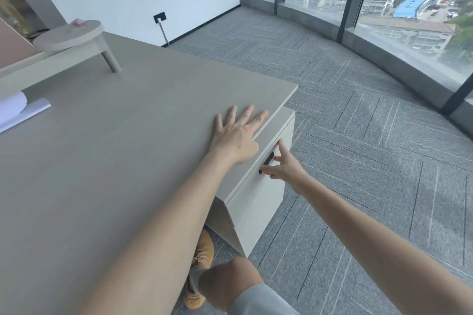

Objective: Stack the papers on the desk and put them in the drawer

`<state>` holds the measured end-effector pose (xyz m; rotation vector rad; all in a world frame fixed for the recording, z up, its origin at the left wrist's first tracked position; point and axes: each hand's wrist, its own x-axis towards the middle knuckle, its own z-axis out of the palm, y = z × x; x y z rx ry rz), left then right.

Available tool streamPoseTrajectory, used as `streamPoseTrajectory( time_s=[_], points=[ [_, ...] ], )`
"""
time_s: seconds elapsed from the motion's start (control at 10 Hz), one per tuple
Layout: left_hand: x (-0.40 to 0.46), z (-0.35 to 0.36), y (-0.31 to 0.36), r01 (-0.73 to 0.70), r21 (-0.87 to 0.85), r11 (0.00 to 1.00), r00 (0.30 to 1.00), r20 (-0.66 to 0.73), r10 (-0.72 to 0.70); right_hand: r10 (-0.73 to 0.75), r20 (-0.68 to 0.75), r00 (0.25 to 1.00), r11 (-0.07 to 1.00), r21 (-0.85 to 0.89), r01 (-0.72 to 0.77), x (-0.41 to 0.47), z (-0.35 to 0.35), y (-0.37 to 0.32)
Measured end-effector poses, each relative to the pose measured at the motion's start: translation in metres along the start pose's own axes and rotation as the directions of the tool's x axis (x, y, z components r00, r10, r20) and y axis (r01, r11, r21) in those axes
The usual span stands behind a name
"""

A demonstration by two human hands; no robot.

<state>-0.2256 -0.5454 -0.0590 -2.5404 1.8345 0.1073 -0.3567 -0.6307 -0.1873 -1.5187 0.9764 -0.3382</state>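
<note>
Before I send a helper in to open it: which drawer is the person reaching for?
Find the grey desk and follow it to its corner nearest the windows. Under that corner sits a white cabinet; the drawer is its top front panel. It alone has a small black handle, where the right hand is touching.

No text, label, brand, number or sign can be read anywhere in the view. The papers [18,110] at the left edge of the surface [115,148] show only blank white, and the small pink item [78,22] on the round stand [69,33] is too small to make out any print.
</note>
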Motion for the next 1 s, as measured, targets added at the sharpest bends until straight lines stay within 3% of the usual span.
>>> streamPoseTrajectory(
  time_s=[0.6, 0.8, 0.9, 1.0],
  points=[
    [-0.002, 0.003, 0.002, -0.009, 0.011, 1.0, 1.0, -0.012, 0.01, 0.068, 0.054, 0.996, 0.994, -0.093, -0.063, 0.01, -0.006, -0.012],
    [-0.005, 0.0, 0.002, -0.005, -0.02, 1.0, 1.0, -0.017, 0.005, -0.008, -0.146, 0.989, 0.933, -0.357, -0.045, -0.002, -0.005, -0.036],
    [-0.011, -0.007, 0.004, 0.022, -0.202, 0.979, 0.999, -0.041, -0.031, -0.047, -0.176, 0.983, 0.957, -0.292, -0.006, -0.013, -0.011, -0.05],
    [-0.031, -0.021, 0.01, 0.061, -0.793, 0.607, 0.979, -0.069, -0.189, -0.132, -0.241, 0.962, 0.974, -0.211, 0.081, -0.029, -0.023, -0.074]
  ],
)
